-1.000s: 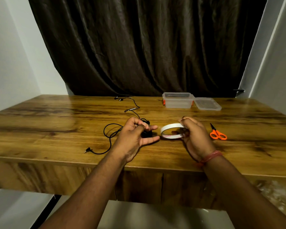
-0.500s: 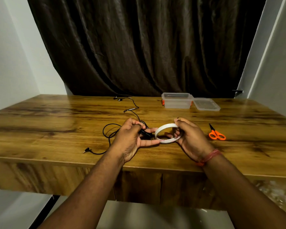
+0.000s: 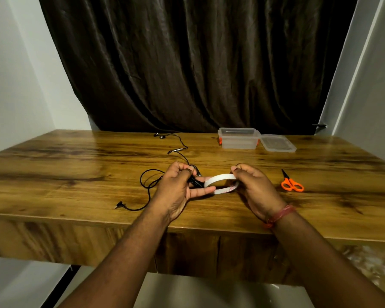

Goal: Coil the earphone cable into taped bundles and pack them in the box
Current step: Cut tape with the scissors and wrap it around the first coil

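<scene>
My left hand (image 3: 178,190) pinches a small coiled part of the black earphone cable (image 3: 147,185) just above the table. The rest of the cable trails loose: its plug lies near the front edge and its earbuds (image 3: 159,136) rest at the back. My right hand (image 3: 253,187) holds a white tape roll (image 3: 220,177) tilted up, its left rim touching my left fingers. A clear plastic box (image 3: 238,141) stands open at the back, with its lid (image 3: 277,143) lying beside it on the right.
Orange scissors (image 3: 292,184) lie on the wooden table (image 3: 76,174) to the right of my right hand. A dark curtain hangs behind the table, with white walls on both sides.
My right hand has brought the tape roll leftward until it meets my left hand's fingers. My left hand has stayed closed on the coiled cable.
</scene>
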`<control>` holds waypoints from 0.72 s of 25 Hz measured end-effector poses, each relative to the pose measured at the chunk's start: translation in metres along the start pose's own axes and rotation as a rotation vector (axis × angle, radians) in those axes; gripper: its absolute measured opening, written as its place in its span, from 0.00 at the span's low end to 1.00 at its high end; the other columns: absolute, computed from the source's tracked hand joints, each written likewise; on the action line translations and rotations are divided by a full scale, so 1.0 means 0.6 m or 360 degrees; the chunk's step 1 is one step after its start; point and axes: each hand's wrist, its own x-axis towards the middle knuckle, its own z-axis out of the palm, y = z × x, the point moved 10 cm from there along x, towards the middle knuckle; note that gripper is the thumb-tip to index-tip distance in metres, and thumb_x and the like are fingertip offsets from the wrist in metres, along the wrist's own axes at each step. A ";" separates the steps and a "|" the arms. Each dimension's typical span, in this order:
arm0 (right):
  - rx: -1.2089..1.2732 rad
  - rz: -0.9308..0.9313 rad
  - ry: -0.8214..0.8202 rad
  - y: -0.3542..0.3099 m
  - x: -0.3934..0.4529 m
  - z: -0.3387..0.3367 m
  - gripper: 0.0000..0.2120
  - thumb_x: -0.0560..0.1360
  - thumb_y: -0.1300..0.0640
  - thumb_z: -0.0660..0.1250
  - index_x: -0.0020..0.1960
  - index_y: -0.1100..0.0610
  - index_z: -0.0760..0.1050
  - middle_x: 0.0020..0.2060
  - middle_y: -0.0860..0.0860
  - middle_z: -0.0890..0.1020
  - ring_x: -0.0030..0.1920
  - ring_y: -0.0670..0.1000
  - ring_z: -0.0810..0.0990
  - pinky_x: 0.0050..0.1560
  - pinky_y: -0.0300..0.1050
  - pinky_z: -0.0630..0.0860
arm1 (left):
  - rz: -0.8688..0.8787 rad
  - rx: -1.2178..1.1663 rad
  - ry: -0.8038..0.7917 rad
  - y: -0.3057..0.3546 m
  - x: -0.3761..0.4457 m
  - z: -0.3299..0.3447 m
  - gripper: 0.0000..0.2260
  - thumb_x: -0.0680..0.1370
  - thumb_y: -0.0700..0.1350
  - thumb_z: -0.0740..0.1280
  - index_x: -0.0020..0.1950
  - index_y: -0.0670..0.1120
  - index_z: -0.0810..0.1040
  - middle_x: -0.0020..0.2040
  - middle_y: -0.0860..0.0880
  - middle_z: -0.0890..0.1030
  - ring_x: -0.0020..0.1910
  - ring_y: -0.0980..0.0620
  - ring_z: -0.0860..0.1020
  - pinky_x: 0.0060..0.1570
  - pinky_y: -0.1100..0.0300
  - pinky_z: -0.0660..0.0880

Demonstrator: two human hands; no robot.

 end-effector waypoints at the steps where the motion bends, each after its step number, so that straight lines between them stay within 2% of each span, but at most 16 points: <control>1: -0.0149 -0.0020 0.0028 -0.002 0.000 -0.004 0.11 0.78 0.53 0.64 0.40 0.57 0.75 0.35 0.55 0.73 0.39 0.56 0.71 0.45 0.54 0.69 | -0.0007 -0.0007 -0.0007 0.000 -0.001 0.002 0.06 0.82 0.35 0.56 0.47 0.42 0.69 0.49 0.39 0.74 0.49 0.37 0.83 0.45 0.36 0.80; 3: -0.0558 -0.0129 0.0137 -0.021 -0.006 -0.022 0.11 0.78 0.49 0.65 0.42 0.55 0.75 0.38 0.53 0.77 0.42 0.55 0.75 0.47 0.55 0.72 | -0.0029 -0.0017 -0.0017 -0.001 -0.002 0.002 0.06 0.82 0.35 0.56 0.48 0.42 0.69 0.51 0.39 0.74 0.52 0.35 0.82 0.45 0.38 0.81; 5: -0.0943 -0.0247 0.0378 -0.057 -0.022 -0.064 0.05 0.80 0.53 0.63 0.46 0.51 0.76 0.44 0.49 0.80 0.46 0.50 0.78 0.49 0.52 0.75 | -0.0053 -0.0021 -0.0021 -0.004 -0.001 -0.001 0.05 0.82 0.35 0.57 0.48 0.42 0.70 0.53 0.38 0.73 0.56 0.34 0.80 0.45 0.39 0.81; 7: -0.1573 -0.0296 0.0649 -0.094 -0.038 -0.129 0.03 0.79 0.56 0.63 0.50 0.51 0.75 0.48 0.49 0.78 0.50 0.51 0.76 0.52 0.52 0.76 | -0.0059 -0.0028 -0.0029 -0.007 0.001 -0.002 0.06 0.82 0.35 0.56 0.48 0.41 0.70 0.53 0.38 0.73 0.56 0.34 0.80 0.46 0.39 0.81; 9: -0.2219 -0.0131 0.0730 -0.101 -0.040 -0.190 0.06 0.78 0.54 0.64 0.52 0.54 0.74 0.50 0.53 0.77 0.51 0.56 0.75 0.52 0.56 0.76 | -0.0052 -0.0028 -0.0048 -0.006 0.002 -0.001 0.06 0.82 0.35 0.56 0.48 0.41 0.70 0.53 0.37 0.73 0.55 0.34 0.81 0.46 0.39 0.81; 10: -0.2376 -0.0008 0.0741 -0.095 -0.039 -0.216 0.08 0.77 0.53 0.64 0.52 0.56 0.74 0.51 0.56 0.77 0.51 0.60 0.75 0.51 0.56 0.76 | -0.0055 -0.0029 -0.0058 -0.006 0.002 0.000 0.06 0.82 0.35 0.56 0.48 0.41 0.70 0.53 0.37 0.74 0.54 0.35 0.82 0.46 0.39 0.81; 12: -0.2451 0.0153 0.0735 -0.086 -0.042 -0.242 0.11 0.76 0.52 0.65 0.52 0.60 0.73 0.51 0.60 0.77 0.51 0.64 0.76 0.50 0.54 0.75 | -0.0062 -0.0021 -0.0061 -0.007 0.002 0.001 0.06 0.82 0.35 0.57 0.48 0.41 0.70 0.54 0.36 0.73 0.53 0.36 0.82 0.45 0.40 0.81; 15: -0.2485 0.0249 0.0605 -0.080 -0.037 -0.226 0.12 0.76 0.51 0.67 0.50 0.60 0.76 0.46 0.60 0.80 0.47 0.62 0.79 0.47 0.50 0.76 | -0.0044 -0.0022 -0.0043 -0.006 0.002 -0.001 0.05 0.82 0.35 0.57 0.48 0.41 0.70 0.53 0.37 0.73 0.55 0.35 0.81 0.45 0.39 0.81; 18: -0.2475 0.0335 0.0467 -0.074 -0.027 -0.200 0.11 0.76 0.52 0.68 0.48 0.60 0.77 0.44 0.59 0.81 0.45 0.59 0.79 0.44 0.47 0.74 | -0.0021 -0.0041 -0.0037 -0.003 0.001 -0.001 0.05 0.82 0.35 0.57 0.48 0.41 0.70 0.50 0.39 0.73 0.50 0.38 0.82 0.45 0.38 0.81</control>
